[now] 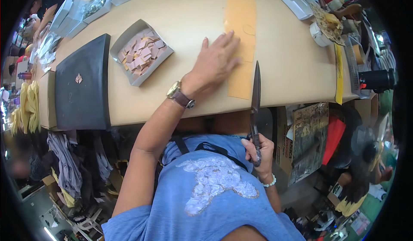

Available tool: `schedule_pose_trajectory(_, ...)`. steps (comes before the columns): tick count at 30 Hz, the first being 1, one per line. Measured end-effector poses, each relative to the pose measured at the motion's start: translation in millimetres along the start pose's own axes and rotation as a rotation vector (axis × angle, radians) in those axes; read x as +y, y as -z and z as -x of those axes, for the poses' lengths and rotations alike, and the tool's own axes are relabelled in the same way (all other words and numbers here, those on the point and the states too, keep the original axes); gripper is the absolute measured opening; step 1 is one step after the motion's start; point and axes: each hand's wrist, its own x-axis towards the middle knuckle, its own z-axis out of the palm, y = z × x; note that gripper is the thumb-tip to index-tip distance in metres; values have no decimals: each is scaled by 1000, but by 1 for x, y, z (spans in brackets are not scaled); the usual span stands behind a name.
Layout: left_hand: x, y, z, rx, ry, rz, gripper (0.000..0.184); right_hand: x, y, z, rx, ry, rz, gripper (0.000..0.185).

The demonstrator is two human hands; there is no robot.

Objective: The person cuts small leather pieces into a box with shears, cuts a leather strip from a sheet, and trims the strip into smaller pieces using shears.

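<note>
My left hand (pixel 217 60) lies spread on the table, its fingertips over the left edge of a long orange-yellow strip (pixel 241 21). A faint curved line shows on the strip. My right hand (pixel 261 151) is closed around the handle of a long dark pair of shears (pixel 256 95), held near my body at the table's front edge. The narrow blades point away from me, just right of the strip's near end, and look closed together. To the left of my left hand is an open grey-white box (pixel 163 57) full of small pinkish-brown pieces (pixel 143 55).
A black board (pixel 84 86) with a few small pieces lies at the left. White boxes (pixel 292 0) stand at the back. A white container (pixel 320 33), a yellow strip (pixel 338 73) and a black cylinder (pixel 376 81) are at the right. Cardboard (pixel 309 133) stands below the table.
</note>
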Motion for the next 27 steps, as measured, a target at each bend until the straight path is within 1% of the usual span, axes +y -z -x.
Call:
schedule_pose_trajectory(2,-6,7,-1,85,115,210,40,3,0,0,-14,-23,-28,24)
schedule_pose_trajectory(3,-6,9,3,193,148,238,30,3,1,0,-15,-27,-35,24)
schedule_pose_trajectory(6,0,13,22,186,227,139,23,3,1,-1,-24,-36,-50,23)
schedule_pose_trajectory(9,16,11,30,229,205,99,21,6,1,-1,-37,-40,-60,23)
schedule_pose_trajectory(12,24,2,13,281,111,76,22,8,-2,-1,-32,-34,-84,22)
schedule_pose_trajectory(15,20,-3,-29,249,-161,-60,29,9,-6,2,-28,-37,-133,19)
schedule_pose_trajectory(18,5,-3,-80,101,-463,-281,33,12,-8,2,-5,-35,-145,19)
schedule_pose_trajectory(19,2,-2,-94,-41,-495,-332,32,15,-10,2,3,-27,-175,19)
schedule_pose_trajectory(21,-2,0,-116,-331,-551,-433,29,17,-10,3,24,-22,-163,19)
schedule_pose_trajectory(24,0,15,-141,-460,-612,-659,27,18,-9,5,64,-10,-166,19)
schedule_pose_trajectory(25,-2,16,-146,-484,-572,-664,20,20,-8,5,76,2,-161,19)
schedule_pose_trajectory(27,-7,19,-155,-578,-538,-648,14,21,-6,5,97,21,-164,19)
